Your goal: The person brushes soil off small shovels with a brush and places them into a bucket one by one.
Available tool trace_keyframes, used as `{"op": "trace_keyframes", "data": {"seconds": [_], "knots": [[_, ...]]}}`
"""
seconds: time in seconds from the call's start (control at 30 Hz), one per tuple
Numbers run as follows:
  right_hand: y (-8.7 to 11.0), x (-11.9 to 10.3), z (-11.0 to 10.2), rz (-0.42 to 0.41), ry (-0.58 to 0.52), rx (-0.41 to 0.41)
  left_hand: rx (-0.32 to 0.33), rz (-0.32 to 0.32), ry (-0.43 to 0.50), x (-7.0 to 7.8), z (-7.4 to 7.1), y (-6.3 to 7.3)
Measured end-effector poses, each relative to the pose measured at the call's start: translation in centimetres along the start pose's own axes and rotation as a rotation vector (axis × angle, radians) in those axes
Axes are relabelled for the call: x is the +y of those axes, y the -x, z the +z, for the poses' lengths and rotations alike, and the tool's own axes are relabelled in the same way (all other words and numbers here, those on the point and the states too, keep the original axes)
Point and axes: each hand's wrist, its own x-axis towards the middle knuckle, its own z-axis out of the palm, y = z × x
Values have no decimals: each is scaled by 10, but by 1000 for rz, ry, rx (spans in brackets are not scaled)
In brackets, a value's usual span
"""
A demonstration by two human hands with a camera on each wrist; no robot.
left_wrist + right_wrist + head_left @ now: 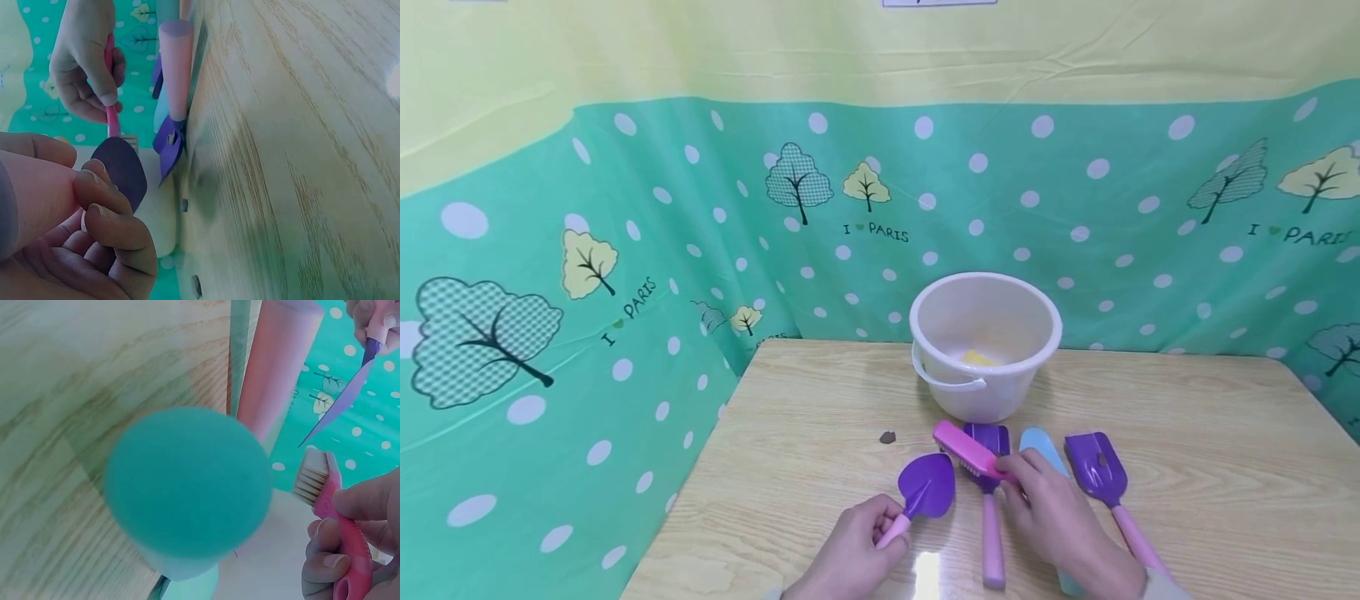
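My left hand [857,546] grips the pink handle of a small trowel [928,483], its purple blade raised and pointing away from me. My right hand [1060,517] holds a pink brush [967,448] by its handle, bristles facing down and left. From the head view, the brush head lies across a purple shovel [992,533] with a pink handle; the right wrist view [350,544] is of no help on contact. In the left wrist view, the trowel blade [125,172] stands close to the brush bristles [129,144].
Behind the tools stands a white bucket [940,392] with a yellow piece [977,358] inside. A light blue tool [1045,450] lies partly under my right arm. Further right is another purple shovel [1097,475] with a dark bit on it. A dark crumb [887,437] lies on the table.
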Motion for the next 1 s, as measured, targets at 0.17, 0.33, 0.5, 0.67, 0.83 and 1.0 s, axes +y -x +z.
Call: {"op": "trace_keyframes", "data": {"seconds": [0.17,0.33,0.5,0.67,0.83,1.0], "knots": [[1,-1,-3,21,4,-9,-8,4,20,0,0,0],[3,0,-7,42,39,-21,-9,26,33,-1,-1,0],[7,1,-12,31,70,3,-3,22,47,0,-4,-1],[9,4,-17,15,55,16,8,24,19,1,-5,-2],[11,8,-23,17,48,7,28,48,-34,2,-9,-3],[14,12,-27,14,66,8,35,47,-73,6,-14,-3]]}}
